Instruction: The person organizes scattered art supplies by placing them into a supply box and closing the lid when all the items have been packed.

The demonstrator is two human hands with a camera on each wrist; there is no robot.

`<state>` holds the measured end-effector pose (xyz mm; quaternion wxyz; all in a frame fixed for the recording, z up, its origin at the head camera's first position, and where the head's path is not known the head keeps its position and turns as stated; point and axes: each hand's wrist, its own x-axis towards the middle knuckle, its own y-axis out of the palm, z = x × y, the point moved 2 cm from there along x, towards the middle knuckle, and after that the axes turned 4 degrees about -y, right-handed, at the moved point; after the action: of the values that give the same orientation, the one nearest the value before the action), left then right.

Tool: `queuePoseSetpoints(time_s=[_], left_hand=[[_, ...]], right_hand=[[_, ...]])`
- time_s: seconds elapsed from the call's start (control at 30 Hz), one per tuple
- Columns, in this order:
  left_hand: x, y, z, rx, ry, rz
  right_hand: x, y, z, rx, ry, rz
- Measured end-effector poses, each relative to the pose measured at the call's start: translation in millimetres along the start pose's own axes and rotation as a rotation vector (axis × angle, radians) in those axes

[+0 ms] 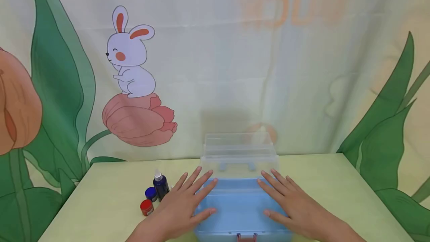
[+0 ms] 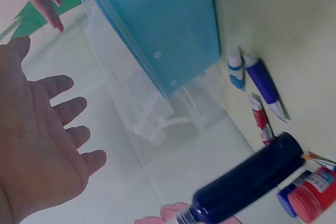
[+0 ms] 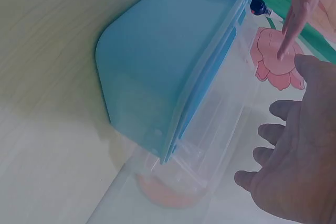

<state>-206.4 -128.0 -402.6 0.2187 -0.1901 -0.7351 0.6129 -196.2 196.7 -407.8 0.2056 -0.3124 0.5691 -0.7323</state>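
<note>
A blue plastic storage box (image 1: 235, 212) stands on the table with its clear lid (image 1: 240, 148) raised at the back. Nothing shows inside the part of the box in view. Over the box's left side hovers my left hand (image 1: 183, 204), fingers spread and holding nothing. My right hand (image 1: 292, 206) is spread the same way over the right side. In both wrist views the palms are bare and the hands are above the box's rim. A pinkish latch (image 1: 246, 237) sits at the front of the box.
Left of the box stand a dark blue bottle (image 1: 161, 186), a blue-lidded jar (image 1: 151, 194) and a red jar (image 1: 146, 207). The left wrist view also shows a purple tube (image 2: 262, 80), a white-and-blue tube (image 2: 236, 69) and a red-and-white tube (image 2: 260, 118). A printed curtain (image 1: 215, 66) hangs behind.
</note>
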Motion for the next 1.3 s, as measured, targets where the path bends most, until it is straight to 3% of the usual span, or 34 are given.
queuePoseSetpoints(time_s=[0.23, 0.47, 0.67, 0.9, 1.07, 1.3], left_hand=[[-17.0, -5.6, 15.8, -0.027, -0.102, 0.012], [-38.2, -15.6, 36.4, 0.051, -0.166, -0.087], [-47.0, -20.1, 58.6, 0.111, -0.251, -0.164], [-53.4, -16.2, 81.3, 0.022, -0.315, -0.233], [-50.6, -4.4, 94.6, -0.129, -0.369, -0.268], [-45.4, 6.2, 109.2, -0.206, -0.419, -0.317]], right_hand=[[-3.4, -5.3, -12.9, -0.006, 0.061, -0.003], [-10.2, -9.9, -25.1, 0.035, 0.122, -0.024], [-17.4, -5.2, -36.6, 0.092, 0.187, -0.082], [-23.7, 2.2, -49.7, 0.140, 0.277, -0.091], [-28.3, 10.0, -56.8, 0.275, 0.334, -0.069], [-30.1, 31.9, -68.8, 0.647, 0.520, -0.026]])
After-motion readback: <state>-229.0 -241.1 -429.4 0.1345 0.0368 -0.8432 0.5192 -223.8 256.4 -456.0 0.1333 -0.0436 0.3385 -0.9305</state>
